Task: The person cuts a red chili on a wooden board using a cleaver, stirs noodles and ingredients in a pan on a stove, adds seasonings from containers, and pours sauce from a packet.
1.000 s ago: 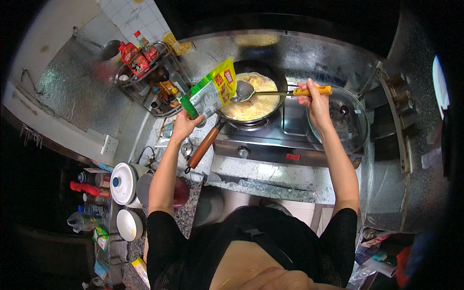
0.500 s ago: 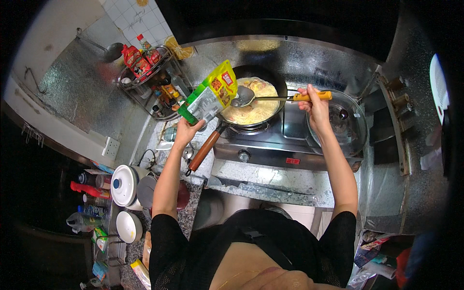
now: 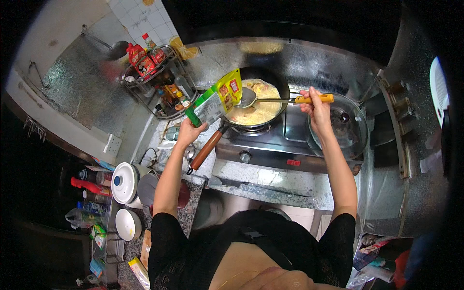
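My left hand [image 3: 190, 132] grips the bottom end of a yellow and green seasoning pouch [image 3: 220, 99], tilted with its top end over the pan. In my right hand [image 3: 319, 113] is the yellow handle of a metal ladle [image 3: 249, 98], pinched between thumb and fingers. The ladle's bowl lies against the pouch's top end, above the food. A dark frying pan [image 3: 282, 77] with a brown wooden handle [image 3: 207, 150] sits on the burner. Pale yellow food [image 3: 263, 110], like egg, fills its bottom. Whether anything is coming out of the pouch I cannot tell.
A glass lid [image 3: 340, 128] lies right of the pan on the stove [image 3: 275, 153]. Back left stands a rack [image 3: 162, 108] of sauce bottles. A lidded white pot [image 3: 124, 182] and a white bowl [image 3: 128, 224] are at the left. An upright metal panel [image 3: 403, 130] borders the right.
The pouch has shifted slightly right, its end now reaching nearer the ladle's bowl and covering part of it. My right hand still holds the ladle in nearly the same place.
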The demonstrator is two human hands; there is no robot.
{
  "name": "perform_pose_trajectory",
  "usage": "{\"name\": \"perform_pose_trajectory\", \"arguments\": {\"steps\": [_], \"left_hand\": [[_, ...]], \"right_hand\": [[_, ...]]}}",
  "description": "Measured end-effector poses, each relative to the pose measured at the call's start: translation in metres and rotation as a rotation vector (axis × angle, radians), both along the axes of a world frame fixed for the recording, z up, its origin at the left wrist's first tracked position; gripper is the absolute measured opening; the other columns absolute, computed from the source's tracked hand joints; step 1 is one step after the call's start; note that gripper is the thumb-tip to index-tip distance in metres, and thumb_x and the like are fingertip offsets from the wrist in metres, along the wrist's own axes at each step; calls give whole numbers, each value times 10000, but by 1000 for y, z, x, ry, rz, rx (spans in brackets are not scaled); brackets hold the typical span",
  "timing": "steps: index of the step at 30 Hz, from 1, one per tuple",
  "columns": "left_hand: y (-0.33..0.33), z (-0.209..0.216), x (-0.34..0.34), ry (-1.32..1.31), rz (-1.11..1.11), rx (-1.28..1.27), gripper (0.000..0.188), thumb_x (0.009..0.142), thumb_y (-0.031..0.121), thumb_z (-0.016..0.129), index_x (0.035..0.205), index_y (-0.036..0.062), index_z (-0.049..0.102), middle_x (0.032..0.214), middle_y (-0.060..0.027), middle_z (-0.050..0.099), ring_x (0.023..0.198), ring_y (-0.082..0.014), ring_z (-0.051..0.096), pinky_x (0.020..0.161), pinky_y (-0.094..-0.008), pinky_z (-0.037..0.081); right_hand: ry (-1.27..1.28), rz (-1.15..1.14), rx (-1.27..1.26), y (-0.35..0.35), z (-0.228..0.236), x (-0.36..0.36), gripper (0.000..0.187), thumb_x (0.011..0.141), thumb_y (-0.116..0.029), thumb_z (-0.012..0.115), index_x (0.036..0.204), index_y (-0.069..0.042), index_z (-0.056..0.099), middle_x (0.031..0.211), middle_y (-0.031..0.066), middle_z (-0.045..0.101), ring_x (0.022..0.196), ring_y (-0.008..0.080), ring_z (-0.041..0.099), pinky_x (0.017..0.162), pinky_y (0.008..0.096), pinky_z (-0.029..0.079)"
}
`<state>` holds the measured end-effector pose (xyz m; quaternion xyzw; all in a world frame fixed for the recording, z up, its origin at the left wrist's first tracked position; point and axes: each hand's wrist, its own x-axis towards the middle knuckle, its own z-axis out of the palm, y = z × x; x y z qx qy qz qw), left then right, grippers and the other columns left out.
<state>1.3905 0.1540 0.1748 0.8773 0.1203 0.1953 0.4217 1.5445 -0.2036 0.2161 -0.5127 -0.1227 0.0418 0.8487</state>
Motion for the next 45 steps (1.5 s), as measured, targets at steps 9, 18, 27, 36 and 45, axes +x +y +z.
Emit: {"name": "perform_pose_trajectory", "arguments": {"steps": [9,18,27,36,45], "left_hand": [[11,-3,2,127,85,151,312,730,143,689,929,-58,558,842,-100,634,734,-142,593,663,-275,477],[4,7,4,-45,-32,-63,314,714,133,707,943,-40,579,839,-62,633,719,-127,579,658,-263,465],[8,12,1,25,64,-86,348,704,103,713,981,-48,564,890,-89,633,765,-130,588,689,-267,473],[13,4,1,41,90,15,303,735,128,701,946,-50,576,850,-70,635,738,-124,586,666,-263,472],[16,-10,-3,-97,101,-481,315,730,113,703,985,-3,559,883,-47,628,728,-112,587,628,-233,463]], "right_hand": [[-10,18,-19,4,4,-4,273,864,-290,542,810,-23,542,906,125,607,522,88,565,461,178,470],[-10,-5,-16,3,4,-4,255,871,-273,533,809,-25,535,892,126,607,523,88,566,466,182,477],[-8,4,10,2,7,-7,270,868,-282,536,809,-19,539,896,128,604,529,93,569,478,186,482],[-19,-1,0,1,5,-9,278,870,-291,533,800,-22,538,903,132,603,531,94,575,471,175,477],[11,-21,58,0,2,-9,293,870,-300,533,791,-18,533,926,140,603,527,96,575,473,182,481]]}}
